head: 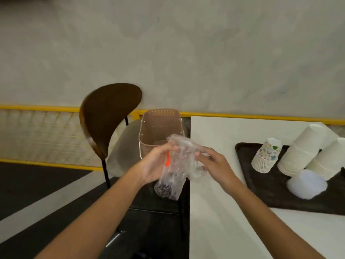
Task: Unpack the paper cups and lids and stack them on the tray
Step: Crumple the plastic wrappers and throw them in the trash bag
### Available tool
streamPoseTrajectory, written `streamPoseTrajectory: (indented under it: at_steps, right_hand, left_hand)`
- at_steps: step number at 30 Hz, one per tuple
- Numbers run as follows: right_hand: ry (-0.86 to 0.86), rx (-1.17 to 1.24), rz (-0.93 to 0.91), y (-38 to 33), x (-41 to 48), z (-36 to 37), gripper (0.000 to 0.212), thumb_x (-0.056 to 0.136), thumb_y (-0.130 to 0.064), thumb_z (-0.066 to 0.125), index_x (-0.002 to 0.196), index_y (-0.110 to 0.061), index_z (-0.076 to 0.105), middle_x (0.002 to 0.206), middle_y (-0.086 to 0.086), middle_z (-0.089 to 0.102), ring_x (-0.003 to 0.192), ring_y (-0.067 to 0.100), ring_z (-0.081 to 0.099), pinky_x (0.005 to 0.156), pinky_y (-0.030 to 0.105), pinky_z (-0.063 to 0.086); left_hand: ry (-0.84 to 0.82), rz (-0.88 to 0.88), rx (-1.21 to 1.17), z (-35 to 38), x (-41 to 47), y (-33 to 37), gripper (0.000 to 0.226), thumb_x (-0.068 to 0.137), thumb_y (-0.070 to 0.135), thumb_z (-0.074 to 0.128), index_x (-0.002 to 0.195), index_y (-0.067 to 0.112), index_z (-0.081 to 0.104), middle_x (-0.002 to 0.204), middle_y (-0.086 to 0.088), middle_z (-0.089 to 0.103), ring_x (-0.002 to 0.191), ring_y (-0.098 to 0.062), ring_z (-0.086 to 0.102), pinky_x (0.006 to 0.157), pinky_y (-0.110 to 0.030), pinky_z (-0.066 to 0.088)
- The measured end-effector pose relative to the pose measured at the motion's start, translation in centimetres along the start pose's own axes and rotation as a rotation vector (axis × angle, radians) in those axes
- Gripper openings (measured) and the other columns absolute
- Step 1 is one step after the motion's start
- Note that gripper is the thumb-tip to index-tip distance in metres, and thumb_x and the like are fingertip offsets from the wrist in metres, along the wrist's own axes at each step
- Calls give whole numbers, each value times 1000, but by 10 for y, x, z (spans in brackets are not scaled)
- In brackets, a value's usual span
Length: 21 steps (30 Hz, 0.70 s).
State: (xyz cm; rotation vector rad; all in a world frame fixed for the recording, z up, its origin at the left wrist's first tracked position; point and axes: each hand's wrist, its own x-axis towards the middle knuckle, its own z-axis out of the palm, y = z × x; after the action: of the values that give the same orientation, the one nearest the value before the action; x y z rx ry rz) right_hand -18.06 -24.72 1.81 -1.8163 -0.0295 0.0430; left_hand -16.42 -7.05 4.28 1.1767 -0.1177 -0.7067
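Note:
Both hands hold crumpled clear plastic wrapping in the air, left of the white table. My left hand grips its left side, where a small orange strip shows. My right hand pinches its right side. On the dark tray at the right stand a stack of patterned paper cups and two taller stacks of white cups, all upside down and leaning. A stack of translucent white lids lies in front of them on the tray.
A brown perforated basket stands just beyond the hands, beside the white table. A dark wooden chair is at the left. A yellow railing with mesh runs behind, and dark floor lies below.

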Motion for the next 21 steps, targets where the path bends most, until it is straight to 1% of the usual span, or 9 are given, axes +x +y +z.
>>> streamPoseTrajectory:
  at_steps: [4, 6, 8, 10, 13, 15, 17, 18, 21]
  right_hand:
    - [-58, 141, 59, -7, -29, 50, 19, 94, -23, 48, 107, -33, 58, 125, -2, 52, 112, 11, 52, 98, 32, 45]
    - [-80, 235, 67, -12, -42, 71, 26, 96, -24, 44, 119, -34, 50, 131, -6, 45, 116, 8, 47, 94, 23, 42]
    - [-119, 318, 86, -11, -53, 86, 41, 97, -30, 38, 138, -28, 36, 137, -10, 38, 119, 2, 38, 93, 18, 35]
    - [-196, 313, 90, -6, -62, 100, 45, 98, -34, 29, 143, -29, 27, 138, -13, 33, 121, -2, 33, 93, 11, 33]
    - [-255, 284, 117, -1, -68, 110, 41, 100, -26, 26, 141, -23, 31, 131, -13, 37, 106, -11, 43, 73, -4, 40]
    - [-167, 300, 149, 2, -69, 110, 32, 98, -21, 38, 129, -21, 47, 131, -4, 45, 102, -4, 51, 73, 4, 46]
    - [-62, 281, 198, 10, -68, 106, 29, 90, -22, 56, 118, -24, 54, 132, 2, 46, 110, 10, 55, 82, 21, 50]
    - [-73, 316, 244, 16, -68, 105, 39, 85, -23, 63, 122, -24, 51, 132, 2, 48, 112, 14, 56, 82, 27, 52]
    - [-295, 496, 399, 27, -73, 102, 66, 73, -32, 72, 132, -19, 44, 127, 3, 58, 109, 19, 62, 79, 30, 53]
  left_hand:
    - [143, 59, 39, -20, -24, -20, 63, 79, 42, 64, 133, 19, 43, 122, -4, 62, 108, -15, 62, 83, -29, 55]
    - [202, 71, 14, -29, -31, -31, 91, 66, 56, 72, 141, 23, 31, 132, -6, 55, 118, -18, 57, 94, -35, 51]
    - [260, 48, -7, -30, -35, -38, 116, 51, 66, 79, 145, 30, 22, 143, -5, 44, 130, -21, 46, 107, -45, 38]
    - [318, 71, -58, -31, -38, -45, 105, 59, 55, 80, 144, 31, 25, 142, 0, 45, 128, -22, 45, 108, -47, 37]
    - [414, 145, -119, -35, -44, -49, 61, 88, 16, 58, 142, 23, 31, 141, 2, 46, 126, -22, 47, 107, -46, 38]
    - [377, 156, -215, -39, -51, -50, 56, 91, 0, 37, 144, 18, 28, 145, -1, 42, 129, -27, 44, 106, -48, 37]
    - [333, 149, -301, -43, -58, -51, 59, 89, -5, 26, 143, 17, 27, 143, -3, 44, 127, -31, 45, 100, -50, 41]
    - [314, 147, -331, -43, -62, -51, 59, 88, -6, 24, 142, 17, 29, 138, -4, 48, 122, -31, 49, 96, -50, 42]
    - [232, 158, -392, -42, -74, -58, 55, 86, -4, 23, 135, 18, 35, 127, -2, 58, 114, -28, 54, 95, -50, 43]
